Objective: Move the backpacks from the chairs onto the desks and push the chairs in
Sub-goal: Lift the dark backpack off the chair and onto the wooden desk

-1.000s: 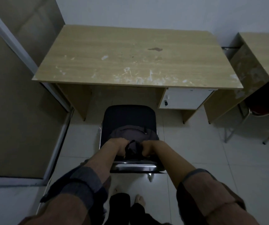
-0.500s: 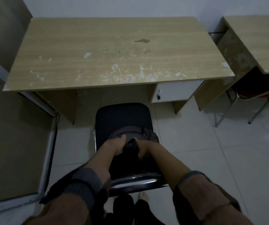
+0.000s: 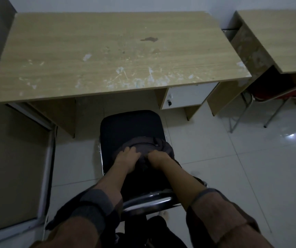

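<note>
Wooden surface (image 3: pixel 108 56), scuffed with white marks, ahead | black chair (image 3: pixel 131 126) pulled out before it | dark grey-brown backpack (image 3: pixel 143 145), zip on top, slumped on the seat | left hand (image 3: pixel 127 156) and right hand (image 3: pixel 158 158) both curled, gripping its top

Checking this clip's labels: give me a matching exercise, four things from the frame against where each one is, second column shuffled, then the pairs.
Things:
1. backpack
2. black chair
3. red chair
4. white drawer

Places:
A. partly beneath the second desk, at the right edge
B. under the right end of the near desk
C. on the black chair's seat, gripped by the left hand and right hand
D. on the floor in front of the near desk, not pushed in

Pairs: 1-C, 2-D, 3-A, 4-B
</note>
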